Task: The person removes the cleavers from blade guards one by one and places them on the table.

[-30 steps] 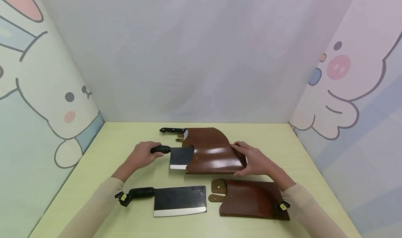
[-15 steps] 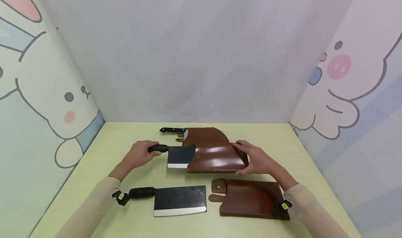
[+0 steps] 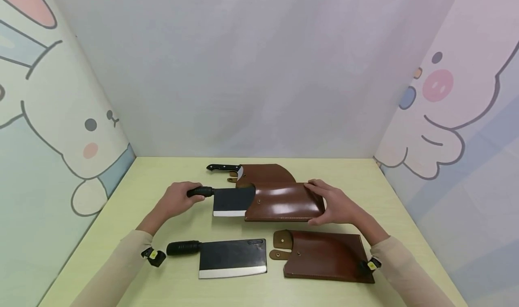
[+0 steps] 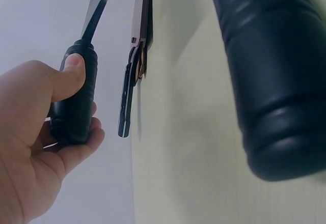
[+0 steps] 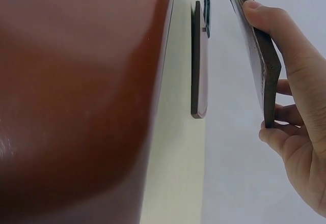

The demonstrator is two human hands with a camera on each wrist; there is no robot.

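Head view shows a pale yellow desk (image 3: pixel 227 293) across the bottom of the frame. Low and right of the middle, a shiny brown cover (image 3: pixel 285 201) is held up off the desk. Another brown cover (image 3: pixel 324 257) lies at the lower right, and a big black chopper (image 3: pixel 227 255) lies at the bottom, left of the middle. A second chopper (image 3: pixel 229 201) sits partly inside the held cover. Behind is a curved cover (image 3: pixel 267 173) with a knife (image 3: pixel 224 168) in it. The right hand (image 3: pixel 334 203) has its fingers pinching the held cover's end. The left hand (image 3: pixel 178 199) has its fingers wrapped around the second chopper's handle.
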